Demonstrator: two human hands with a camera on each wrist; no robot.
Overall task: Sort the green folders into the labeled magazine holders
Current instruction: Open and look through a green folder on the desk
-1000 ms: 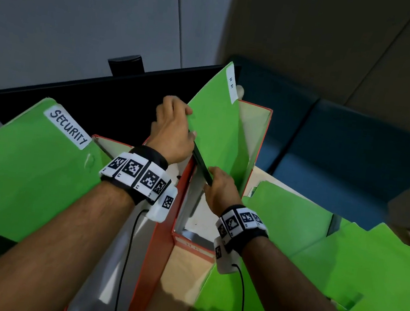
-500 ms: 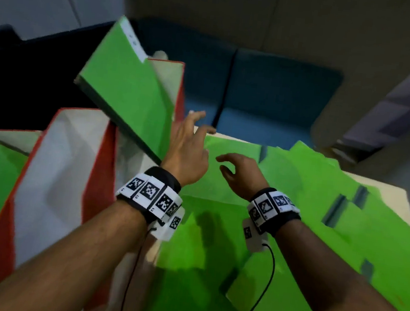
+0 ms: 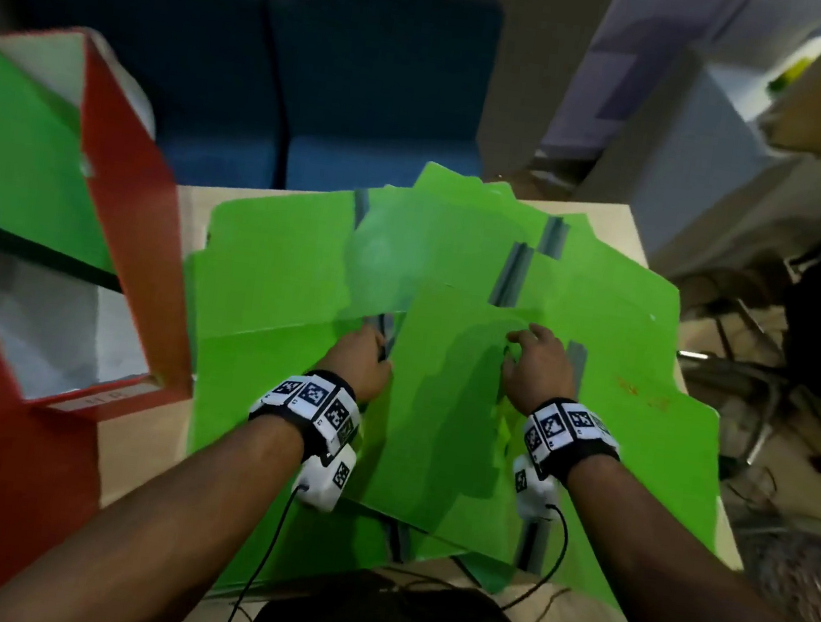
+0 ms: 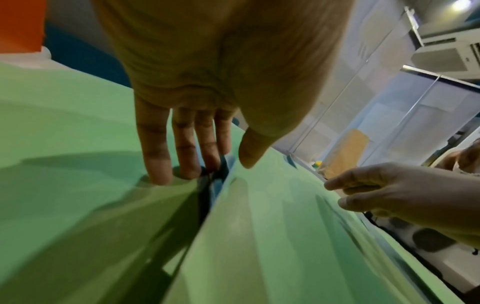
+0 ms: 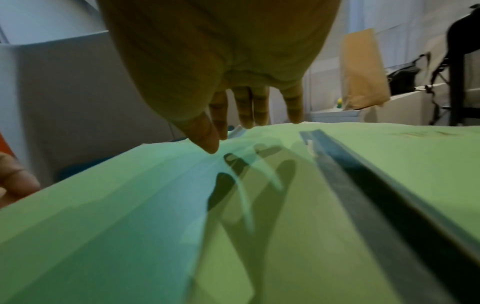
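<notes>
Two hands are reaching into a fanned pile of green folders on the table.

The folders [image 3: 274, 263] are lying flat and overlapping, covering most of the wooden table [image 3: 610, 221]; an exact count is not possible, at least six, each thin smooth card with a dark grey spine strip. The left hand [image 3: 361, 361] is pressing straight fingers [image 4: 155, 160] onto a lower folder at the left edge of the top folder [image 3: 442, 418], fingertips beside a dark spine, grip apart and holding nothing. The right hand [image 3: 538, 368] is hovering over the top folder's far right part, fingers [image 5: 294, 107] straight and spread, gripping nothing. At the table's left edge two red holders [image 3: 121, 161] with white insides are standing; one is holding one upright green folder [image 3: 8, 158].
</notes>
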